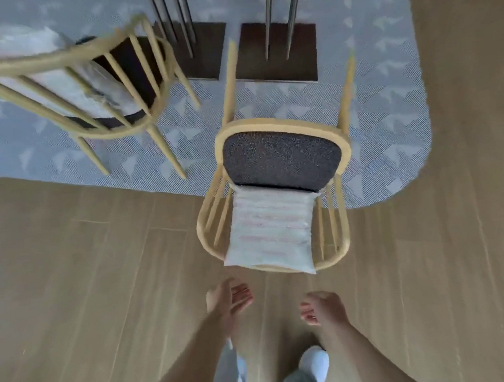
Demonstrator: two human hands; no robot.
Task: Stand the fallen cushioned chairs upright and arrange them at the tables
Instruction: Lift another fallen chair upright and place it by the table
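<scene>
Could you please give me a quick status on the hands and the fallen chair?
Left hand and right hand open, empty, short of the chair. Fallen chair on its back, legs toward table base, pillow on backrest. Upright chair at left, clear.

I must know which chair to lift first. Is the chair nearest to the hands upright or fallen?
Fallen. The chair lies on its back: its curved backrest rests on the floor and two legs point away toward the table base.

No text, label or number can be read anywhere.
</scene>
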